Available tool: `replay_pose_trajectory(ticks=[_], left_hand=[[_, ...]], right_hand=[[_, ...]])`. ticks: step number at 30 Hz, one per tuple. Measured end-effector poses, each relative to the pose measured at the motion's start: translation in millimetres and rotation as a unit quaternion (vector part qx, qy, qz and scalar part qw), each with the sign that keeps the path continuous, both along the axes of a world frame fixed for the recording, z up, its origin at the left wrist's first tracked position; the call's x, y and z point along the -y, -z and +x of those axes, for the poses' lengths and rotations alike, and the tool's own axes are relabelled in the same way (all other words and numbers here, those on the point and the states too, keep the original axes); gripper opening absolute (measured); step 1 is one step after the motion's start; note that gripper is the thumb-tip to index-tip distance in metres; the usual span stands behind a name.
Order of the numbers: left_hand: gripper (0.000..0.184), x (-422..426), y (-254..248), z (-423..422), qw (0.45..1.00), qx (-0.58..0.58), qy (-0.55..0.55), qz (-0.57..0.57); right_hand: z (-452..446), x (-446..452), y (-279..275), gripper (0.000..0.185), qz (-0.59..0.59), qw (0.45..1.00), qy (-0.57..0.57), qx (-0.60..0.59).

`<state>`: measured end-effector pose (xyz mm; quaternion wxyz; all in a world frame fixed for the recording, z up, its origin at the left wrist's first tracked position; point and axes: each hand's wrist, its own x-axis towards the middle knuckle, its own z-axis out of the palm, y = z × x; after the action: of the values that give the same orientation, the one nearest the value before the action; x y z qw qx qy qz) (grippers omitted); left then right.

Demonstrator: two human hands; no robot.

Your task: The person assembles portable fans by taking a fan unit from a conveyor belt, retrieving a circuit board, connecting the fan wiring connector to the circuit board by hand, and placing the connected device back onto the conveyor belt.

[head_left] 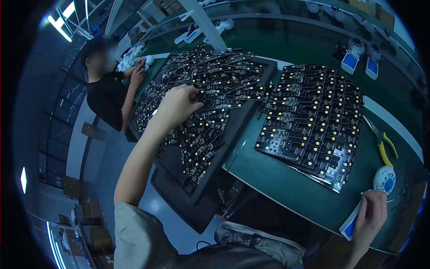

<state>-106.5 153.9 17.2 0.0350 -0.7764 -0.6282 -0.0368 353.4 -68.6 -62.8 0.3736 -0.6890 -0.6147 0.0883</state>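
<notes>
Over a black tray heaped with dark circuit boards, my left hand reaches down, thumb and fingers apart around the boards' edges. No board is clearly held in it. At the lower right, my right hand has its fingers pinched together near a white-and-blue device; a tiny pale tip shows at the fingers, too small to name. Between the hands, overlapping rows of boards with yellowish squares lie on the green table.
Yellow-handled pliers lie right of the board rows. More white-and-blue devices stand at the back right, others at the back. A co-worker in a dark shirt is at the left beyond the tray. A pale post rises behind it.
</notes>
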Motion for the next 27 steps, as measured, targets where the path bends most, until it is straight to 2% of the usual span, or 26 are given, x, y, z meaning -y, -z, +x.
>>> replay_pose_trajectory(ticks=[2,4,6,10,12,14,15,16,17,18,19,20,22,23,24,25,27], left_hand=[[0.035,-3.2,2.3,-1.3,0.999,-0.038,0.013,-0.011],[0.035,-3.3,6.1,3.4,0.992,-0.128,0.018,0.006],[0.036,-3.7,7.2,5.5,0.992,-0.126,-0.015,-0.008],[0.045,3.7,5.2,5.6,0.992,-0.122,0.013,-0.032],[0.048,6.6,9.4,3.3,0.997,-0.079,0.017,0.016],[0.052,3.2,6.0,-0.6,0.998,0.009,-0.026,0.053],[0.049,2.1,5.6,-7.6,0.987,0.146,-0.013,0.066],[0.047,4.7,3.0,-5.8,0.947,0.315,-0.01,0.067],[0.045,11.0,2.8,-2.7,0.878,0.474,-0.009,0.061],[0.039,24.0,-4.2,11.9,0.857,0.513,0.023,0.05],[0.041,43.3,-9.7,36.2,0.772,0.635,0.031,-0.021],[0.044,66.1,-11.5,63.7,0.664,0.74,0.034,-0.101],[0.052,111.2,-6.2,107.3,0.47,0.834,0.017,-0.289],[0.06,131.6,-1.7,133.2,0.451,0.816,-0.014,-0.361],[0.055,148.8,7.4,156.1,0.371,0.821,-0.022,-0.433],[0.053,163.8,15.6,182.4,0.451,0.763,-0.05,-0.46],[0.04,179.4,28.5,228.8,0.489,0.707,0.013,-0.511]], right_hand=[[0.8,0.4,0.9,0.011,0.007,1.0,-0.009,-0.002],[4.0,0.4,5.3,0.01,0.023,1.0,-0.018,0.001],[3.3,2.4,8.1,0.01,0.017,1.0,-0.007,-0.02],[5.5,1.3,14.8,0.009,0.029,0.999,0.004,-0.032],[3.2,1.4,11.3,0.01,0.026,0.999,0.002,-0.035],[2.5,-0.1,7.4,0.01,0.027,0.999,0.003,-0.034],[2.2,-0.4,6.8,0.01,0.029,0.999,-0.003,-0.029],[0.5,-1.2,6.0,0.01,0.032,0.999,-0.007,-0.026],[-2.7,-1.7,3.3,0.01,0.031,0.999,0.002,-0.025],[-5.7,-5.3,-1.1,0.009,0.041,0.999,-0.005,-0.027],[-9.0,-8.2,-5.5,0.009,0.049,0.998,-0.008,-0.028],[-12.2,-9.9,-10.2,0.008,0.046,0.998,0.004,-0.033],[-16.8,-11.4,-13.6,0.008,0.034,0.997,0.042,-0.056],[-18.9,-10.9,-11.1,0.008,0.041,0.994,0.056,-0.08],[-19.5,-10.1,-9.0,0.007,0.05,0.991,0.072,-0.098],[-19.4,-8.7,-10.0,0.007,0.051,0.99,0.078,-0.105],[-16.4,-3.9,-8.6,0.008,0.064,0.988,0.083,-0.117]])
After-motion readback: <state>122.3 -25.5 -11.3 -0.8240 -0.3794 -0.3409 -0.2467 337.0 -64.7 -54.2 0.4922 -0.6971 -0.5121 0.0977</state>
